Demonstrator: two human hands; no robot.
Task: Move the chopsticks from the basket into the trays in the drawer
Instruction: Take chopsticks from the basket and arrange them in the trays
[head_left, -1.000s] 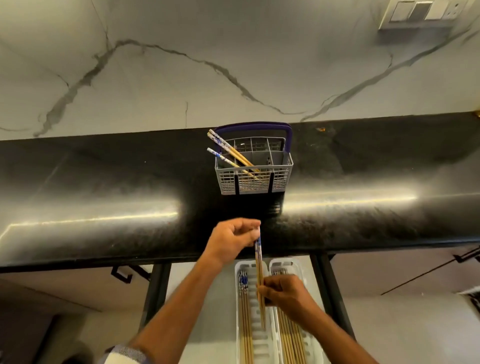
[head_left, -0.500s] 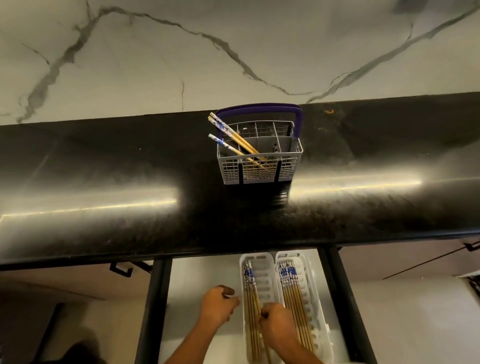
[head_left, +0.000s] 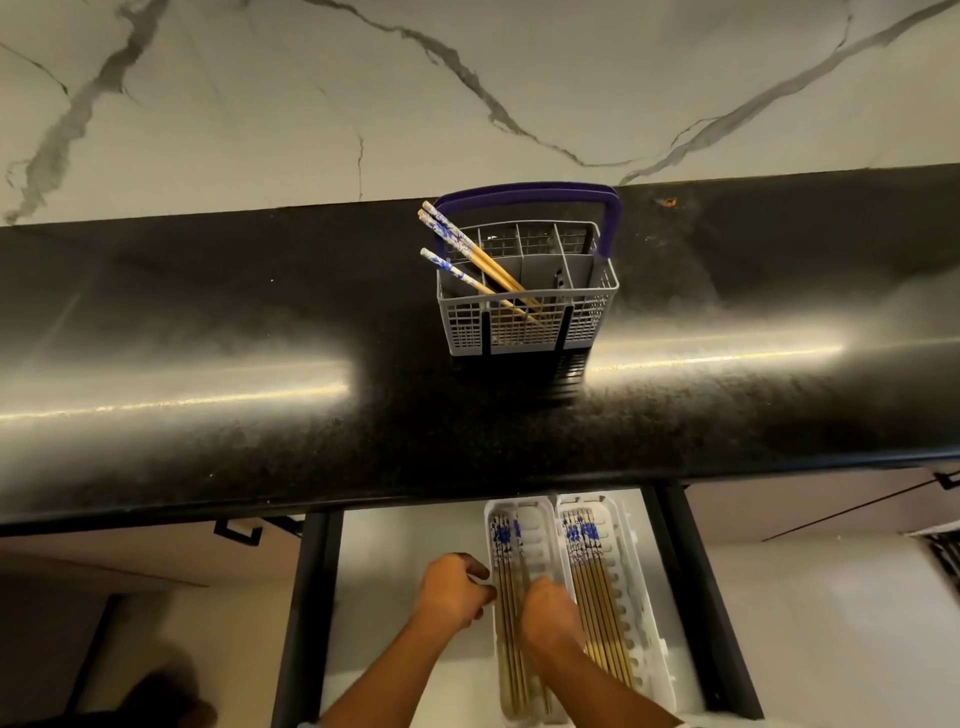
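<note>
right hand (head_left: 549, 610) down in the left tray (head_left: 540, 535) over chopsticks (head_left: 511, 618), grip hidden, can't tell; left hand (head_left: 453, 592) loosely curled beside it, holding nothing. three chopsticks (head_left: 470, 260) left in the basket (head_left: 524, 322) on the worktop (head_left: 208, 338). risk: careless release leaves sticks crossed over the slots.

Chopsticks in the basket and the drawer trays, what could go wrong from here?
1. The three chopsticks left in the basket lean far out to one side; a careless grab might tip the basket.
2. The right hand covers the left tray, so a chopstick may settle crooked across the others.
3. The left hand at the tray's edge could nudge it.
</note>
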